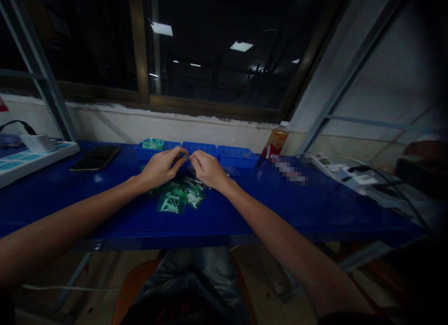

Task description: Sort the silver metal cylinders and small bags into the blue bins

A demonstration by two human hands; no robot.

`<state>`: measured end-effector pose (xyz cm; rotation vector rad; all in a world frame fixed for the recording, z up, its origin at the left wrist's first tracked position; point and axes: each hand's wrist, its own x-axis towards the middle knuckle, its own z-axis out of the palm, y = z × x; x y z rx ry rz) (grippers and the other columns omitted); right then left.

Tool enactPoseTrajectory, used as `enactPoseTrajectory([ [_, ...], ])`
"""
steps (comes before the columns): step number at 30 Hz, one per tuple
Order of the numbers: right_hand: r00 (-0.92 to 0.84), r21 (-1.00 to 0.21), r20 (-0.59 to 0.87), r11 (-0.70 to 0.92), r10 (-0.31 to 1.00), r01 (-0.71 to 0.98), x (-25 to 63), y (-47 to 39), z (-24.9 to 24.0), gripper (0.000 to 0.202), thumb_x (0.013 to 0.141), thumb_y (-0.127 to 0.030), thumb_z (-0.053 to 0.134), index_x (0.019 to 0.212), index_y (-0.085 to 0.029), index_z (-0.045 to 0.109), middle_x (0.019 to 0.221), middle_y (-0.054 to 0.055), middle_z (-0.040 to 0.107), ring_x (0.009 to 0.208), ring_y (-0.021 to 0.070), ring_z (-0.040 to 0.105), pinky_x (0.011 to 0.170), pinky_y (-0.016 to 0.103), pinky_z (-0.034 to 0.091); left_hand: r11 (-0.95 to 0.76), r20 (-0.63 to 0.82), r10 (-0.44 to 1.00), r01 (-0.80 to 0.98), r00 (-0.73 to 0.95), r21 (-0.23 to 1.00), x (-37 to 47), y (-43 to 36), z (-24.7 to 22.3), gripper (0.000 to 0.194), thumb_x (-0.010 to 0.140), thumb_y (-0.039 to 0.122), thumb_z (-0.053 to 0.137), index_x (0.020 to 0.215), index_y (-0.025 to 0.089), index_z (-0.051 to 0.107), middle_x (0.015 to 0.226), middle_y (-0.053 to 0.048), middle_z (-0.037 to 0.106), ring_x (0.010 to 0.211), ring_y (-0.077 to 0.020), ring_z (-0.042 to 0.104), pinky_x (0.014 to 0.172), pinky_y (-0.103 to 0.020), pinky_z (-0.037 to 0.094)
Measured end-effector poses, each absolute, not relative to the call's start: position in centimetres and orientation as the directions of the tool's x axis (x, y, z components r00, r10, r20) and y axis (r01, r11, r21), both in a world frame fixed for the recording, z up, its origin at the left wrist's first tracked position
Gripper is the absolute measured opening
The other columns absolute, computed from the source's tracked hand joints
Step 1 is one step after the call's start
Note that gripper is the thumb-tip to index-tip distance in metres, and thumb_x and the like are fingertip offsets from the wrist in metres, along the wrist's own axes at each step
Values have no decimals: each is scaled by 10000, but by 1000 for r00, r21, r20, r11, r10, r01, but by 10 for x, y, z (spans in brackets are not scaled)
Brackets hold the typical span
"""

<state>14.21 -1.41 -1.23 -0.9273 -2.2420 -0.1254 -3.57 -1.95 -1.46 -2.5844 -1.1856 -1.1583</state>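
My left hand (164,165) and my right hand (207,168) meet above the blue table, fingertips pinched close together. Between them is something small that I cannot make out. Just below lie several small clear bags with green and silvery parts, one bag (172,201) nearest the table's front edge and another bag (195,195) beside it. More loose or bagged pieces are partly hidden under my right hand. Behind my hands stand three blue bins in a row: the left bin (140,152) has green bags in it, then a middle bin (201,148) and a right bin (238,158).
On the blue table (280,208), a phone (95,158) and a white power strip (35,159) lie at the left. A drink bottle (276,142) stands right of the bins. Another power strip (345,173) with cables is at the far right. A window rises behind.
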Motion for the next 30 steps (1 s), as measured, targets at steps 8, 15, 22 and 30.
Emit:
enactPoseTrajectory([
  [8,-496,-194,669,774,554,603,143,-13,-16,196,852,-315,467,998,-187,497,823,21,570,721,134,517,653,243,371,-647,632,663,732,401,215,-37,-19,-14,275,900,320,339,893,154,558,725,-37,621,641,-156,569,603,-256,394],
  [15,-497,-181,661,762,563,623,142,-11,-15,223,909,-281,327,847,-179,516,808,41,566,776,148,537,712,257,379,-711,655,623,658,428,247,-37,-19,-16,296,864,338,425,1080,152,504,776,-33,636,674,-154,585,623,-252,425],
  [22,-492,-216,650,762,579,611,143,-14,-15,196,873,-337,424,968,-187,507,810,22,579,735,139,530,666,248,372,-680,665,629,700,404,219,-36,-20,-14,252,880,328,395,946,148,558,765,-44,636,663,-154,576,604,-249,406],
  [30,-507,-182,645,759,572,625,142,-13,-16,199,901,-283,346,889,-182,517,829,40,584,774,148,542,699,255,379,-690,650,635,685,418,234,-37,-20,-14,267,876,335,405,1003,145,543,758,-35,632,649,-147,571,604,-251,408],
])
